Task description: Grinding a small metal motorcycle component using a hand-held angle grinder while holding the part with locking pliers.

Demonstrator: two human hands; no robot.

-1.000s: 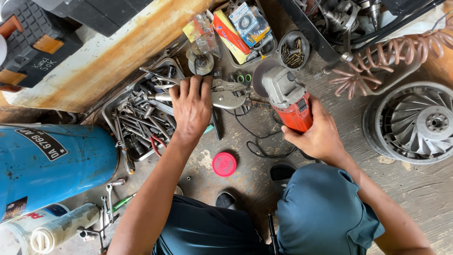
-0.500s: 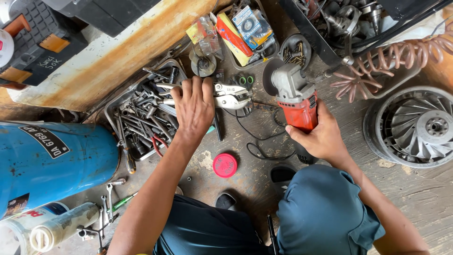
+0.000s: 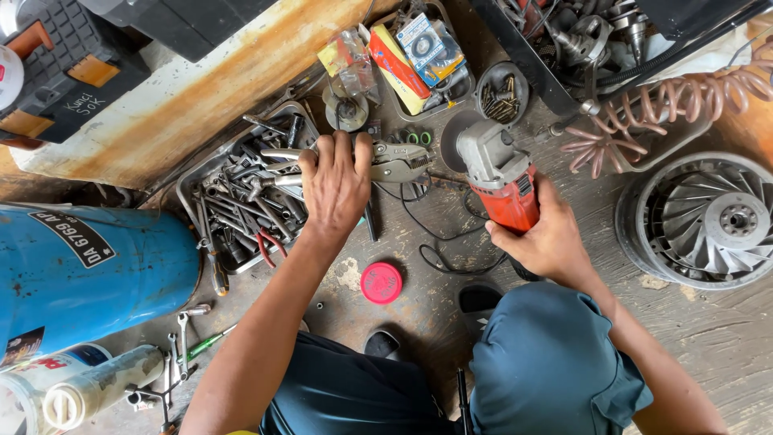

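The right hand (image 3: 547, 238) is gripping the red body of the angle grinder (image 3: 499, 173), fingers wrapped tight, its disc end now pointing more toward 11 o'clock than a second ago. The left hand (image 3: 336, 181) is still pressing down, fingers together, on the locking pliers (image 3: 394, 161), at 9 o'clock from the grinder. The tool tray (image 3: 241, 201) is lying at 9 o'clock of that hand, the red lid (image 3: 381, 283) at 5 o'clock.

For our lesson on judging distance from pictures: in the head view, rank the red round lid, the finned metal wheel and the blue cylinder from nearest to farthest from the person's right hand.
From the right hand, which grips the red angle grinder:
1. Red round lid, on the floor toward the picture's left of it.
2. Finned metal wheel, at the right edge.
3. Blue cylinder, far left.
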